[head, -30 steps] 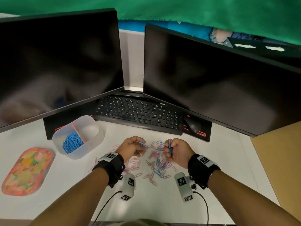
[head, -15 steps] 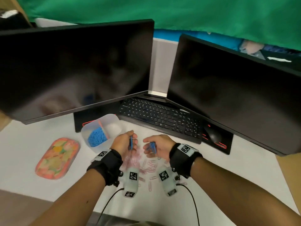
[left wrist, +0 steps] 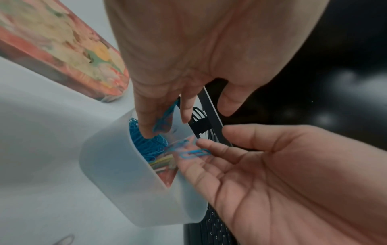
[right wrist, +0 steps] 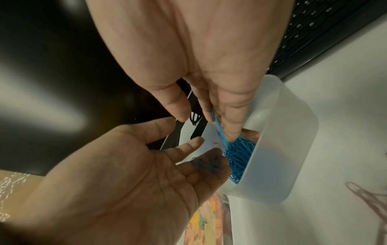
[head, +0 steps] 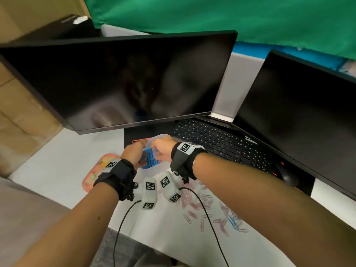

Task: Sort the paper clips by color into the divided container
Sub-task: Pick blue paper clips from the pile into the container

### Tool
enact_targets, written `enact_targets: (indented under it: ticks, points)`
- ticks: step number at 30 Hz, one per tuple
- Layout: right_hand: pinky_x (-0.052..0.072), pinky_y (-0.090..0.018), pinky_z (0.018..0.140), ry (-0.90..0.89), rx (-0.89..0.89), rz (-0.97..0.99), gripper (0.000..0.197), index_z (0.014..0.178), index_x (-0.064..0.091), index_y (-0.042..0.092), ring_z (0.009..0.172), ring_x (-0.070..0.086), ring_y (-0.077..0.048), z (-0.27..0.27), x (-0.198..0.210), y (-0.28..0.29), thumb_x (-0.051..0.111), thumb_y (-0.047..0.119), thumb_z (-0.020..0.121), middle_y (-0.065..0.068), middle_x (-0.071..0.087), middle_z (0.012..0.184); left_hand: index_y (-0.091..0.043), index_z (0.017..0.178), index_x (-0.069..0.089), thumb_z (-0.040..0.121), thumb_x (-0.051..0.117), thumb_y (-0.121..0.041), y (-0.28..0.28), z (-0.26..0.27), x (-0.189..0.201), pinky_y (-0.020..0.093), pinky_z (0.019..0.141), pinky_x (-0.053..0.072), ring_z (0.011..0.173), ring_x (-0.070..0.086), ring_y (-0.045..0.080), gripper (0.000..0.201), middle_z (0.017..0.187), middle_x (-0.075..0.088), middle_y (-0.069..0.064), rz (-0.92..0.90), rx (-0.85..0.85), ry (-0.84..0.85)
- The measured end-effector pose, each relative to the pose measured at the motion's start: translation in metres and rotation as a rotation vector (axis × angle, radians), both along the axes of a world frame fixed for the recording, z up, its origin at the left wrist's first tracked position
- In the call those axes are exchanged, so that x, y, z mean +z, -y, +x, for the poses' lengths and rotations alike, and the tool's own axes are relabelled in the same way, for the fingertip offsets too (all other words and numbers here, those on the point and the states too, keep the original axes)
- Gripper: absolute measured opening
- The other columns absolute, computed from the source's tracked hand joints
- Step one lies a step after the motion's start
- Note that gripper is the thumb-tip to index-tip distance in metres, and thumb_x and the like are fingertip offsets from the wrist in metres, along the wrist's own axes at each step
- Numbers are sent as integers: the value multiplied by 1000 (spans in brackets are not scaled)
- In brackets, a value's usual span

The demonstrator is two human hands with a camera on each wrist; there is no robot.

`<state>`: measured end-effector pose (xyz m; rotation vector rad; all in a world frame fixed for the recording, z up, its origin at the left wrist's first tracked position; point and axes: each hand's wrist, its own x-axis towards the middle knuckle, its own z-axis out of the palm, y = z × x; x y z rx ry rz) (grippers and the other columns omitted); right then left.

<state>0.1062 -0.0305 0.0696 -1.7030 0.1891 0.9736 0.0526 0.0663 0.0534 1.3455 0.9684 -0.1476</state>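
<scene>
The translucent white divided container (head: 163, 136) stands near the left monitor's foot, with a heap of blue clips (head: 149, 162) in one compartment. Both hands hover over it, palms facing each other. My left hand (head: 143, 149) points straight fingers down into the blue heap (left wrist: 146, 145), thumb apart, and blue clips slide off its fingertips (right wrist: 209, 164). My right hand (head: 159, 151) is spread too, with blue clips (left wrist: 194, 153) lying loose on its fingers and one clip (right wrist: 218, 127) slipping along them into the container (right wrist: 282, 149). Loose pink clips (head: 194, 201) and a few blue ones (head: 233, 221) lie on the desk under my right forearm.
Two dark monitors (head: 125, 79) lean over the desk with a black keyboard (head: 217, 140) and mouse (head: 287, 177) below them. A floral oval tin (head: 90, 176) lies left of the container. Wrist-camera cables (head: 123, 218) trail toward the desk's front edge.
Both hands left the clip pile and travelled left and forward to the container, carrying blue clips. Their pinches have opened and the clips are dropping in. The head view swung left.
</scene>
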Motion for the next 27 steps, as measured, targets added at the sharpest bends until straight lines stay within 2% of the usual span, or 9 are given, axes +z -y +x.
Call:
enact_targets:
  ticks: [3, 5, 7, 9, 11, 13, 19, 23, 27]
  points:
    - [51, -33, 91, -32, 20, 28, 4, 85, 57, 10, 97, 61, -25, 0, 5, 4, 57, 12, 88, -20, 62, 110, -10, 126, 52, 93, 54, -34, -2, 2, -1, 39, 91, 48, 109, 56, 30, 41, 119, 57, 18, 35, -41, -19]
    - [47, -33, 86, -38, 3, 63, 13, 78, 54, 11, 87, 60, -23, 1, 6, 11, 54, 9, 90, -24, 60, 96, -10, 124, 54, 93, 54, -29, -2, 5, 0, 39, 90, 49, 111, 55, 31, 36, 122, 57, 18, 80, -60, -16]
    - [43, -32, 77, -52, -9, 109, 21, 73, 52, 11, 70, 49, -18, 1, 7, 22, 48, 3, 93, -13, 48, 74, -11, 114, 59, 94, 51, -20, 3, 8, 3, 41, 94, 49, 113, 53, 29, 22, 121, 57, 14, 160, -95, 17]
    - [44, -27, 70, -45, 2, 98, 17, 87, 59, -1, 68, 49, -18, 2, 5, 37, 44, 1, 95, -9, 48, 74, -14, 97, 63, 93, 53, -15, 13, 9, 5, 39, 96, 49, 103, 53, 24, 11, 106, 59, 6, 257, -115, 87]
    - [50, -28, 74, 20, -8, 56, 24, 111, 60, -8, 75, 56, -20, 2, 0, 59, 48, 4, 94, -10, 56, 82, -10, 97, 65, 92, 55, -14, 27, 10, 7, 32, 82, 56, 85, 57, 19, 11, 91, 60, 1, 322, -165, 168]
    - [53, -31, 84, 80, 0, 19, 26, 116, 61, -4, 85, 60, -22, 0, -5, 87, 53, 8, 94, -13, 62, 94, -10, 96, 65, 92, 54, -10, 43, 10, 7, 26, 59, 52, 70, 58, 14, 11, 85, 62, 4, 347, -294, 227]
    - [55, -27, 66, 183, -134, -167, 13, 94, 67, 12, 74, 65, -18, -10, -31, 198, 55, 9, 93, -12, 68, 94, -23, 68, 67, 80, 59, -6, 97, 12, -12, 20, 67, 50, 67, 62, 13, 22, 70, 67, -6, 445, -699, 262]
    - [48, -26, 52, 239, -274, -352, 19, 81, 64, 11, 58, 59, -19, -21, -46, 267, 52, -1, 90, -12, 64, 77, -26, 73, 66, 80, 59, -11, 134, 8, -28, 11, 56, 41, 65, 58, 5, 18, 72, 64, -12, 571, -924, 219]
    - [45, -25, 50, 274, -284, -524, 25, 71, 64, 21, 55, 62, -20, -36, -66, 315, 56, 1, 83, -12, 67, 80, -23, 82, 68, 81, 58, -13, 168, 5, -48, 22, 72, 52, 84, 65, 14, 14, 87, 68, -6, 673, -1158, 185]
